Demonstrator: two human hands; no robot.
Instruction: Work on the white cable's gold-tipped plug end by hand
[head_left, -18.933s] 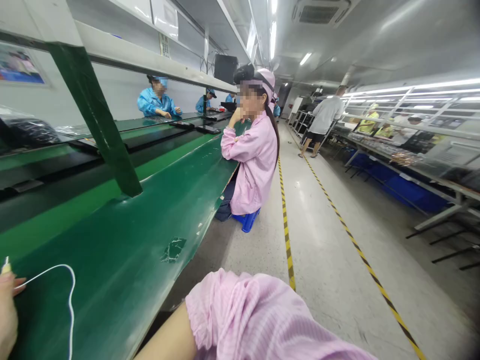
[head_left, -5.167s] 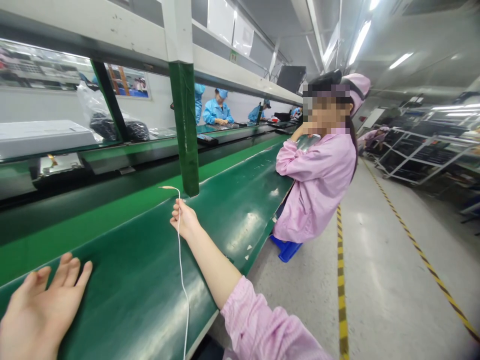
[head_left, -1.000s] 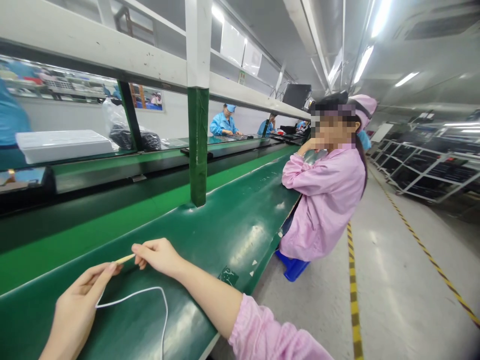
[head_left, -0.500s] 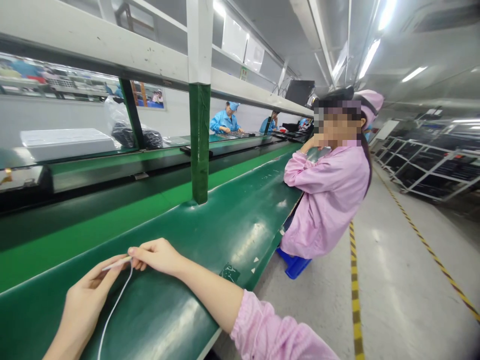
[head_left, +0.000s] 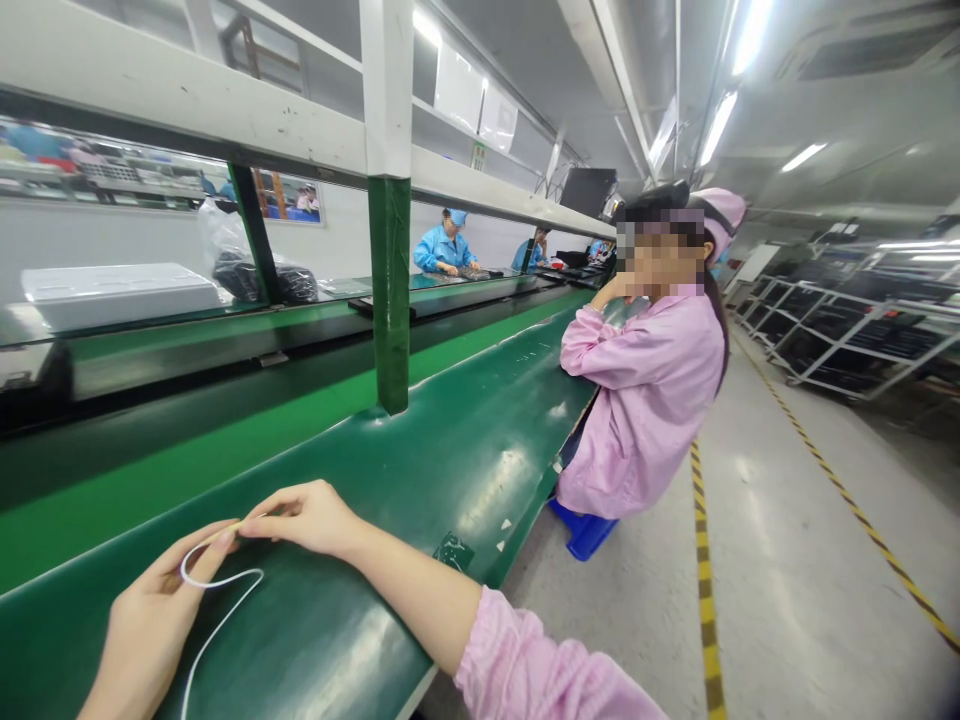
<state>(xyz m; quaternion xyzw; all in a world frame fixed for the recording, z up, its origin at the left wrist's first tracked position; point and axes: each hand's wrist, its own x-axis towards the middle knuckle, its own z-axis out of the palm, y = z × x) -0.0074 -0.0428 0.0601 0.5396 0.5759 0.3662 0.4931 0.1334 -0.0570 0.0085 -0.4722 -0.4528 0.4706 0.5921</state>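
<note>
Head view: the left hand (head_left: 154, 620) and right hand (head_left: 307, 515) pinch the white cable (head_left: 217, 580), fingertips closed on its tip, at 7 o'clock over the green belt (head_left: 450, 450) (open toward 1 o'clock). A green post (head_left: 390, 300) stands at 11; a seated co-worker (head_left: 645, 400) occupies the belt's edge at 2.

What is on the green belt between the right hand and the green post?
Nothing: in the head view the belt is bare between the right hand and the post.
</note>
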